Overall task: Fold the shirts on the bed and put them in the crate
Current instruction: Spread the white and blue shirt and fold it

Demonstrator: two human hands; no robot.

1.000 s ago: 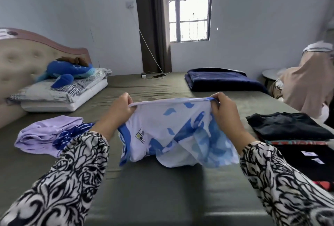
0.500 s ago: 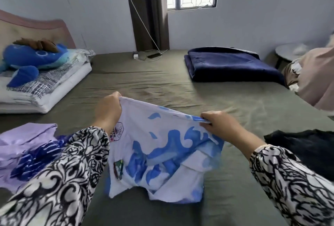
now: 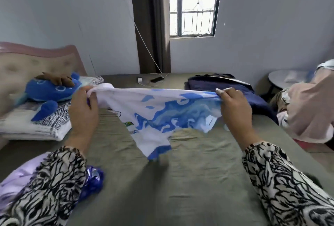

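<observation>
Hands (image 3: 84,107) (image 3: 235,105) apart, shirt (image 3: 162,113) stretched between

Shirt (image 3: 162,115): white w/ blue splash print, blue hem. Sleeves (image 3: 289,189): black-white swirl. Sheet (image 3: 180,189): olive. Plush (image 3: 48,92) at 9 o'clock: blue. Blanket (image 3: 260,102) at 2: navy. Cloth (image 3: 16,177) at 8: lilac.

Bare bed sheet (image 3: 189,180) ahead; lilac shirt (image 3: 16,182) left, navy blanket (image 3: 256,99) far right.
</observation>
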